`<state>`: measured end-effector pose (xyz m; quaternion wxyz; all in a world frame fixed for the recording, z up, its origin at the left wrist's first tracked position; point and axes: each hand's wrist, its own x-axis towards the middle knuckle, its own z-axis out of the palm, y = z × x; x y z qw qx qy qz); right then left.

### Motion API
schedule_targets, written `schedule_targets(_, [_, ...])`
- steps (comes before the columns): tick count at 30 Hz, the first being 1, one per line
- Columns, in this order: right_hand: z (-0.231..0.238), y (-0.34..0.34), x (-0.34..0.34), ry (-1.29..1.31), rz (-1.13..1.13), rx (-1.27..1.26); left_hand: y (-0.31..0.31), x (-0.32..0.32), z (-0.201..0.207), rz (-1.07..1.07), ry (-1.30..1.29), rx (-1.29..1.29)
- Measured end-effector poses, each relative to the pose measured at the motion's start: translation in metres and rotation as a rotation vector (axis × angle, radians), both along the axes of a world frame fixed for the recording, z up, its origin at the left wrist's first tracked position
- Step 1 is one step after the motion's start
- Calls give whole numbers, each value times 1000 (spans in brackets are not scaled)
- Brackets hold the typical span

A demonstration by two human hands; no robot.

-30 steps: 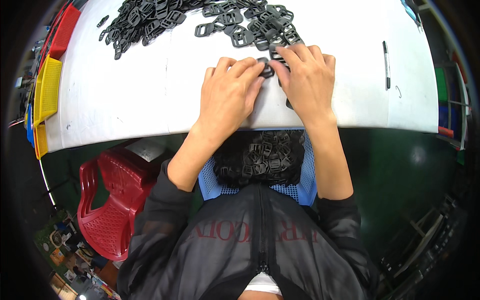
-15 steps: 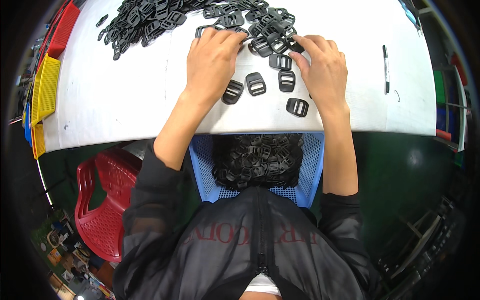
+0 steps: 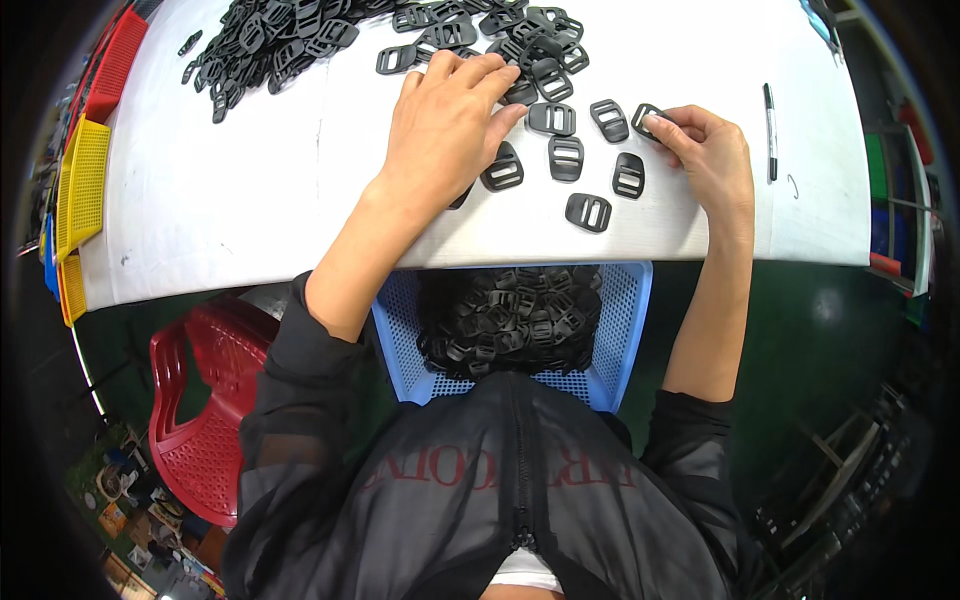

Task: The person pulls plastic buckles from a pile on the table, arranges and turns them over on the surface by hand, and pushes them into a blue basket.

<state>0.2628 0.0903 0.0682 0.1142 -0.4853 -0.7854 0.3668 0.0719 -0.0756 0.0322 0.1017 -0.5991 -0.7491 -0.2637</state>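
Observation:
My right hand (image 3: pixel 712 160) is off to the right on the white table, its thumb and fingers pinching the edge of a black plastic strap buckle (image 3: pixel 645 118). My left hand (image 3: pixel 445 125) reaches over the near edge of a loose cluster of the same buckles. Its thumb and fingers are apart, around a buckle (image 3: pixel 522 92) at the cluster's edge; whether they touch it I cannot tell. Between my hands lie several single buckles, among them one flat buckle (image 3: pixel 566 158) and a tilted buckle (image 3: pixel 608 120). Another buckle (image 3: pixel 503 167) sits beside my left thumb.
A large heap of black buckles (image 3: pixel 270 45) covers the table's far left. Under the near edge, a blue basket (image 3: pixel 625 330) holds many buckles. A black marker (image 3: pixel 770 130) lies at the right. Yellow (image 3: pixel 85 180) and red (image 3: pixel 118 65) baskets line the left side; a red chair (image 3: pixel 205 440) stands below.
My right hand has moved right, away from the cluster, and now pinches a buckle. My left hand has shifted slightly right. More buckles show spread between the hands.

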Motion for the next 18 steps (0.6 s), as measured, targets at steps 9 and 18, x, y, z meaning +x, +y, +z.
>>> schedule_targets(9, [-32,-29,-50,240,341,824,-36,5,14,82,-62,-2])
schedule_targets(18, [-15,-22,-52,156,125,324,-78,11,19,174,-227,75])
